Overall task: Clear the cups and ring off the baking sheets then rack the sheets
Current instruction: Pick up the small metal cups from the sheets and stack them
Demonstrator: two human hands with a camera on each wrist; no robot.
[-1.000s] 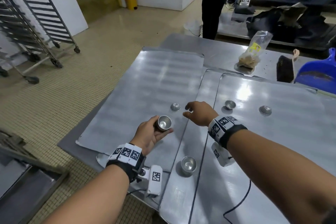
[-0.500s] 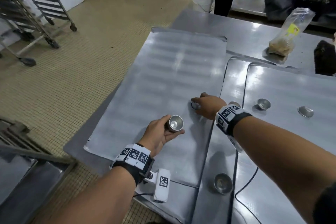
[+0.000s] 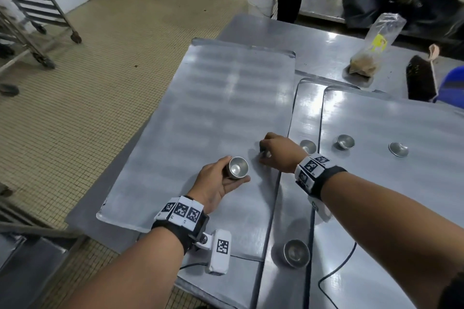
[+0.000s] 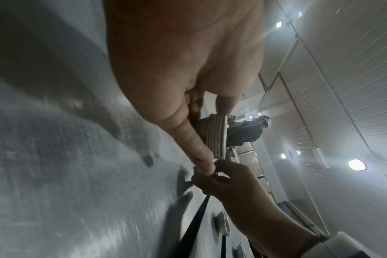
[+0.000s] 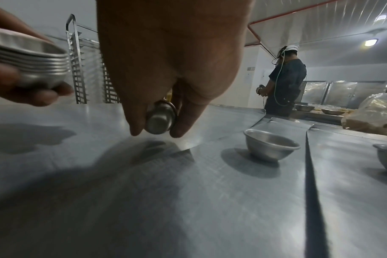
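Observation:
My left hand (image 3: pixel 223 180) holds a nested stack of small metal cups (image 3: pixel 237 167) (image 4: pixel 216 136) (image 5: pixel 31 64) above the left baking sheet (image 3: pixel 213 108). Just to its right, my right hand (image 3: pixel 271 150) pinches one small metal cup (image 5: pixel 160 118) between thumb and fingers, lifted slightly off that sheet. Three more cups stand beyond my right wrist, one on the middle sheet (image 3: pixel 307 145) (image 5: pixel 271 146) and two on the right sheet (image 3: pixel 346 141) (image 3: pixel 398 149). Another cup (image 3: pixel 296 253) sits near the front on the middle sheet (image 3: pixel 281 283). No ring is visible.
A wheeled sheet rack (image 3: pixel 30 7) (image 5: pixel 80 66) stands on the tiled floor at far left. On the table behind the sheets lie a plastic bag (image 3: pixel 371 45), a black brush (image 3: pixel 420 80) and a blue object (image 3: pixel 454 88). Another person (image 5: pixel 283 80) stands beyond the table.
My right hand reached left onto the left sheet, closed on the small cup there and lifted it. The left hand kept holding the cup stack. The head view tilted down.

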